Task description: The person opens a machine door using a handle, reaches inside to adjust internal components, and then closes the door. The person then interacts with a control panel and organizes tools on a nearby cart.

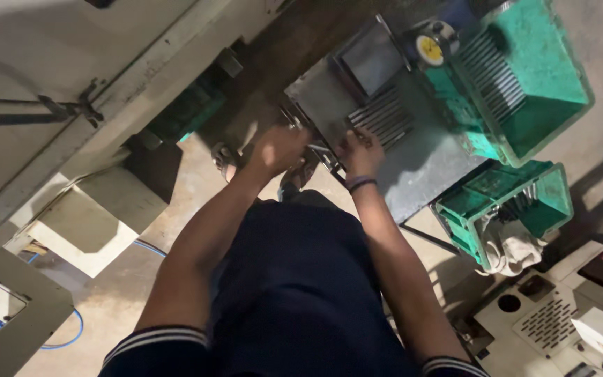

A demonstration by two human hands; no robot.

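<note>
Dark-sleeved forearms reach out from the torso toward the grey metal bench (pixel 413 167). Left hand (pixel 278 148) is curled shut over a small metal part (pixel 294 120) at the bench edge, seemingly steadying it. Right hand (pixel 361 153), just beside, rests fingers bent on the bench; grasp unclear. Metal rods (pixel 382 117) lie just beyond it, within reach. Green crates (pixel 525 77) sit farther right.

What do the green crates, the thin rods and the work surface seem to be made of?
Green crates: probably moulded plastic, matte and scuffed, with ribbed, slightly bowed walls. Thin rods: likely metal, grey with a dull shine, lying in a straight, even row. Work surface: apparently sheet steel, flat grey and worn. The dim light leaves all of this uncertain.
</note>
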